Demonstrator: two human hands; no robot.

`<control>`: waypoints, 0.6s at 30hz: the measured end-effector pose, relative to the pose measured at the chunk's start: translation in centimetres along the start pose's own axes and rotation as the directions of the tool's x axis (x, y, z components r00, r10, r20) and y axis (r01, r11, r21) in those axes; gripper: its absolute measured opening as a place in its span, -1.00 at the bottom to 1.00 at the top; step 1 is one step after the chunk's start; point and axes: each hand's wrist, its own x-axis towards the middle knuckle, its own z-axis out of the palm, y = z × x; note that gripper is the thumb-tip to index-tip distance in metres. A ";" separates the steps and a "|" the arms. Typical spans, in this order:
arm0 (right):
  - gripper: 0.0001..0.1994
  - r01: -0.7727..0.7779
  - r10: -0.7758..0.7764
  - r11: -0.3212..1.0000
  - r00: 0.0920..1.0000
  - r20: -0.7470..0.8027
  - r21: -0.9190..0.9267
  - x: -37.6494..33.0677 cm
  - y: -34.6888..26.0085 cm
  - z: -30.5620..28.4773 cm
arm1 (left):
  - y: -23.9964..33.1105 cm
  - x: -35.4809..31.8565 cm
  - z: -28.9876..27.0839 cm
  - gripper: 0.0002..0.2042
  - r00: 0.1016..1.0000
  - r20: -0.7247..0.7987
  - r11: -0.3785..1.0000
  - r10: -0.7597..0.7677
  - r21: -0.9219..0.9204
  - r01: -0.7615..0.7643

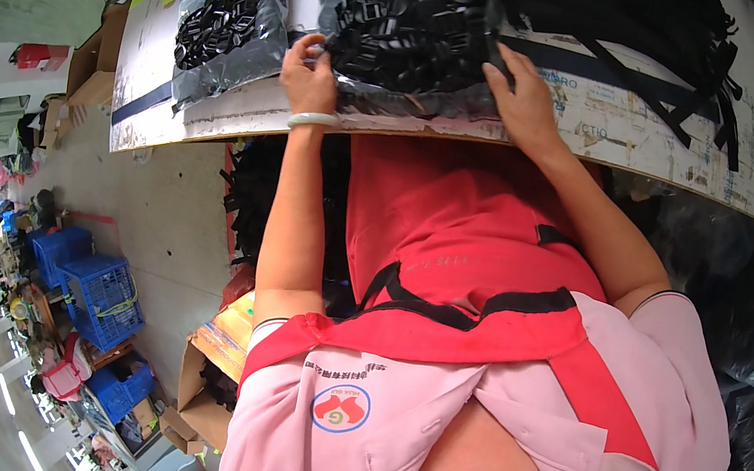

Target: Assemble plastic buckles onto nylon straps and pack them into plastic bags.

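At the near table (608, 125) edge, the left hand (309, 74) pinches and the right hand (522, 100) presses, fingers spread, a glossy clear bag of black buckles (402, 33).

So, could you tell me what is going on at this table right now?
A person in a pink shirt and red apron has both hands on a clear plastic bag of small black parts on the table. The left hand pinches the bag's left edge; the right hand presses its right side. A second bag lies to the left.

table (215, 121): worn board top (edges bent by the lens)
on it: two clear bags of black buckles (403, 28) (229, 18), black straps (635, 29)
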 end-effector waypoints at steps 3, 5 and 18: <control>-0.56 0.002 -0.003 1.000 1.000 0.018 0.028 -0.2 -0.8 0.6 | 0.8 0.4 -0.5 -0.77 1.000 0.014 0.999 0.007 0.040 -0.007; -0.55 -0.010 0.008 0.999 0.999 0.050 0.033 -0.1 -0.7 0.4 | 1.9 0.2 -0.9 -0.77 0.975 0.044 0.925 0.219 0.308 -0.221; -0.57 -0.158 0.141 0.964 0.986 0.092 0.215 -1.0 1.1 -1.5 | 8.7 0.2 4.9 -0.62 0.904 0.225 0.807 0.362 0.410 -0.425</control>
